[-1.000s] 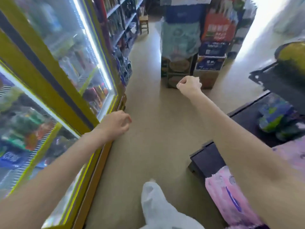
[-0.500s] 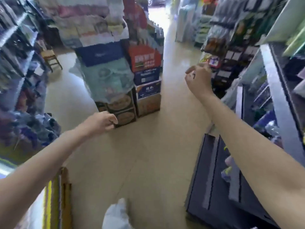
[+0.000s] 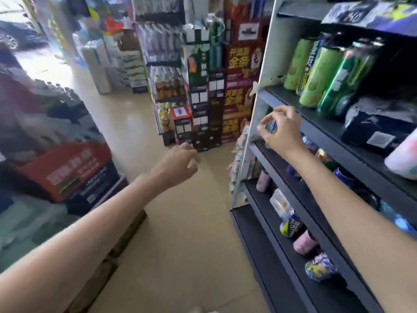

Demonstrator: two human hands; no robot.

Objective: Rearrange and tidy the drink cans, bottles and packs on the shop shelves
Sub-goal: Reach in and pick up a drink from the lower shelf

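My right hand (image 3: 282, 129) reaches into the left end of the dark shelf unit (image 3: 320, 125) on the right. Its fingers and thumb curl round the top of a small can with a blue and white label (image 3: 272, 126). My left hand (image 3: 178, 166) hangs over the aisle with loosely curled fingers and holds nothing. Tall green cans (image 3: 316, 73) stand on the shelf above. Purple and yellow cans (image 3: 320, 267) and a pink can (image 3: 304, 242) stand on a lower shelf. Motion blurs the view.
A dark pack (image 3: 379, 123) and a pale pack (image 3: 404, 157) lie on the upper shelf. Stacked red and black cartons (image 3: 239, 86) close the aisle's far end, next to a bottle rack (image 3: 167, 86). A red drink crate (image 3: 67, 168) stands at left. Beige floor (image 3: 180, 245) runs between.
The view has swung right, from the fridge doors to the dark shelf unit. My right hand has moved to the shelf and closed on a can. My left hand stays free in the air.
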